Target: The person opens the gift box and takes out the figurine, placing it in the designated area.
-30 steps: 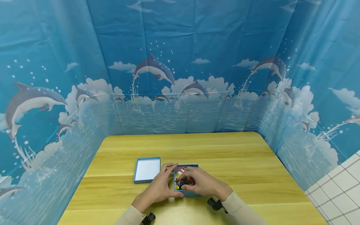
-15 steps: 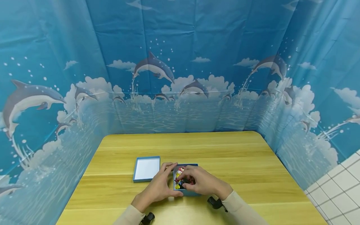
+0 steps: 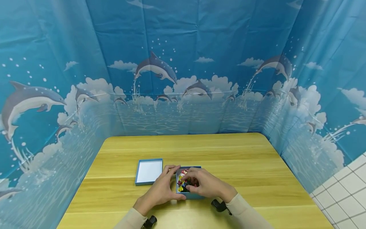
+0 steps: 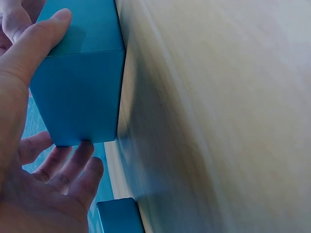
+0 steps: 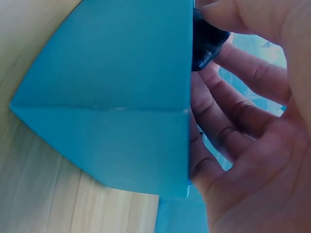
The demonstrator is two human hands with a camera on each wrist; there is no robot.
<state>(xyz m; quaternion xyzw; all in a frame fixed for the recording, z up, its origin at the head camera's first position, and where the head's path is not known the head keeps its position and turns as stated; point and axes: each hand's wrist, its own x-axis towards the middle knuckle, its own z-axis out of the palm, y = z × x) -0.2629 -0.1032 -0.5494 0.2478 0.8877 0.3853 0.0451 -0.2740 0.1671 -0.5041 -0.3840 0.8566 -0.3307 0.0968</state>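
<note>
A blue box [image 3: 193,196] without its cover stands near the middle front of the table, holding several small colourful figurines [image 3: 181,188]. My left hand [image 3: 161,188] holds the box at its left, thumb on the near wall and fingertips at the far side. From the right, my right hand [image 3: 208,184] reaches over the rim, its fingers down among the contents. In the right wrist view, its thumb and fingers pinch a glossy black piece [image 5: 206,41] that shows above the rim. The rest of that piece is hidden behind the box wall.
Left of the box, the blue lid [image 3: 149,172] lies with its white inside up. The wooden table [image 3: 228,152] has a dolphin-print curtain [image 3: 188,117] along its back and sides. Black wrist devices [image 3: 218,205] sit at both cuffs.
The right index finger has shifted slightly among the figurines, and the dark piece has moved a little with it. The left hand, box and lid keep their places.
</note>
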